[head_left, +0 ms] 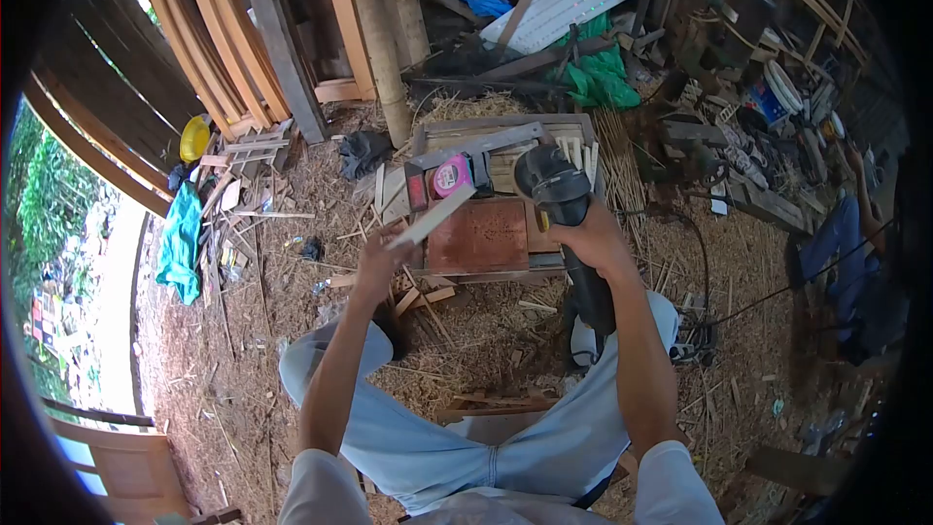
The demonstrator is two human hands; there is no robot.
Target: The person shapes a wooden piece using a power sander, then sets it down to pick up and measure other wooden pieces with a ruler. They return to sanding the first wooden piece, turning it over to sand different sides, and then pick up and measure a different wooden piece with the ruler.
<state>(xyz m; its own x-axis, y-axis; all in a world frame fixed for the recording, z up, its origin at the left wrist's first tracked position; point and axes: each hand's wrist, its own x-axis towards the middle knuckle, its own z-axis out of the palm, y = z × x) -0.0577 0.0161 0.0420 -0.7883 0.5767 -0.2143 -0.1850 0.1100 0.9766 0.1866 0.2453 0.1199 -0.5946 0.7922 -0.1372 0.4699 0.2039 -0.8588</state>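
My left hand (pixel 381 261) is closed on a pale wooden strip (pixel 432 218), which slants up to the right over a reddish-brown wooden board (pixel 478 241). In my right hand (pixel 595 236) is a black angle grinder (pixel 586 284), its head (pixel 550 173) pointing away from me and sitting beside the board's right edge. Between the two hands, the board lies on a low wooden frame (pixel 575 123). Behind the strip sits a round pink object (pixel 452 175) with a white label, next to a small red and black item (pixel 417 189).
Shavings and offcuts cover the ground (pixel 243 331). A dark cord (pixel 705 253) runs at the right, near a seated person's blue trouser leg (pixel 836 243). Wooden frames (pixel 219 29) lean at the back left; a green plastic sheet (pixel 601 78) lies behind the low frame.
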